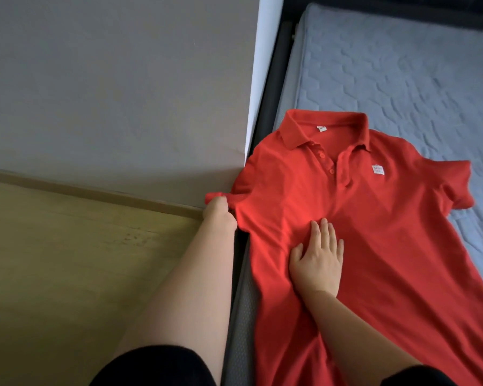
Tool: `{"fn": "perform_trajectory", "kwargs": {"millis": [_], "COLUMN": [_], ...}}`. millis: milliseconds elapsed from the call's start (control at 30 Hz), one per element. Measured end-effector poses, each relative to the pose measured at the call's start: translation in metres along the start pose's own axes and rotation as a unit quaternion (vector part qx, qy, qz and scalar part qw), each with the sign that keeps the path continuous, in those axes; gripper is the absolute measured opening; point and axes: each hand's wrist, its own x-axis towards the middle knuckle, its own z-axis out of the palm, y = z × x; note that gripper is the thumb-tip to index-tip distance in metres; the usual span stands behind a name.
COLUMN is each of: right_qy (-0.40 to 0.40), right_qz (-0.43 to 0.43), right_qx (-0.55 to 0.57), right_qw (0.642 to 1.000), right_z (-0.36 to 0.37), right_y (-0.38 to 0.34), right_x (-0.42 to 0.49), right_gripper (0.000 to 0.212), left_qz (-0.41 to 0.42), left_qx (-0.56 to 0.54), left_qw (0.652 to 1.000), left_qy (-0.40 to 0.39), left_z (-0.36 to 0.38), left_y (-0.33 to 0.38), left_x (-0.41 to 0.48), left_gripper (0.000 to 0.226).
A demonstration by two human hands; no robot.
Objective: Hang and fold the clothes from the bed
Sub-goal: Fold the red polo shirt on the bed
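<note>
Right hand (pixel 317 257) presses red polo (pixel 360 218); left hand's (pixel 219 211) fingers hidden (under sleeve (pixel 215 196)).

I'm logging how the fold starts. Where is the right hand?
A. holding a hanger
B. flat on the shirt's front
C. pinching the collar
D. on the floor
B: the right hand lies flat on the front of the red shirt, while the left hand grips a sleeve.

Grey wall (pixel 109 79) fills upper left, wood skirting (pixel 95 190) running diag. below it. Yellowish wood-look floor (pixel 67 274) lower left. White wall edge (pixel 262 65) top centre. Bed (pixel 280 79) at right: dark frame, blue-grey quilted mattress (pixel 402 65). Light soft, dim.
</note>
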Motion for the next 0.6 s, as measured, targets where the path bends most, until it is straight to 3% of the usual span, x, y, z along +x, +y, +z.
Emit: {"fn": "perform_trajectory", "kwargs": {"millis": [67,133,233,333,400,500,533,567,600], "right_qy": [0.003,0.007,0.015,0.023,0.021,0.022,0.023,0.024,0.025], "right_qz": [0.001,0.002,0.032,0.078,0.106,0.144,0.159,0.172,0.178], "right_qx": [0.003,0.013,0.08,0.172,0.209,0.255,0.271,0.282,0.287], "right_qw": [1.0,1.0,0.996,0.982,0.972,0.956,0.949,0.944,0.941], "right_z": [0.0,-0.001,-0.005,-0.011,-0.013,-0.018,-0.021,-0.023,-0.025], "right_y": [-0.001,-0.002,-0.002,0.0,0.001,0.0,0.0,0.0,-0.001], "right_x": [-0.001,0.0,0.004,0.009,0.01,0.011,0.013,0.014,0.018], "right_gripper": [0.065,0.064,0.059,0.043,0.04,0.038,0.036,0.033,0.029], "left_qz": [0.122,0.323,0.541,0.616,0.636,0.687,0.694,0.68,0.64], "left_qx": [0.12,0.229,0.306,0.433,0.473,0.476,0.468,0.464,0.468], "left_qw": [0.98,0.91,0.783,0.647,0.589,0.536,0.539,0.562,0.605], "left_qy": [0.102,0.121,0.012,-0.124,-0.155,-0.114,-0.097,-0.082,-0.068], "left_z": [0.009,0.021,0.031,0.014,-0.004,-0.023,-0.025,-0.025,-0.022], "left_y": [0.002,-0.004,-0.029,-0.052,-0.064,-0.073,-0.074,-0.074,-0.076], "left_x": [-0.005,-0.024,-0.052,-0.059,-0.058,-0.057,-0.058,-0.062,-0.065], "left_gripper": [0.035,0.034,0.036,0.038,0.036,0.035,0.028,0.017,0.012]}}
